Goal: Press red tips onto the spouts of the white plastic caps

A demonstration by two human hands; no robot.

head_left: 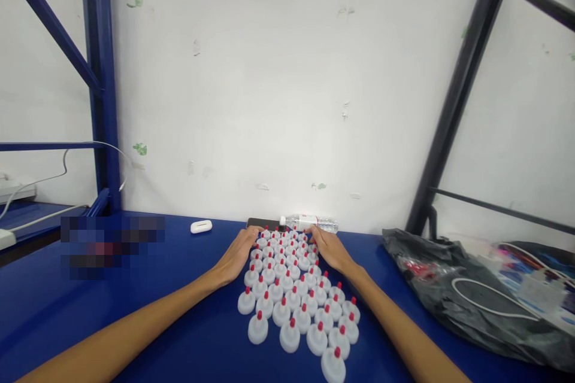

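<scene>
A tight cluster of white round caps with red pointed tips [281,312] stands upright on the blue tabletop [188,323]. My left hand [239,252] lies along the far left side of the cluster, its fingers stretched out and its fingertips beside the farthest caps. On the opposite side, my right hand [331,248] rests against the far right caps with its fingers extended. Both hands flank the group and neither grips a cap. Some caps at the right edge are partly hidden by my right hand.
Behind the caps lie a clear plastic bottle [314,223] on its side and a dark flat object [260,224]. A white oval case [200,227] lies left of them. At right, a black plastic bag [431,287] carries a white cable. Blue posts [105,102] rise at left.
</scene>
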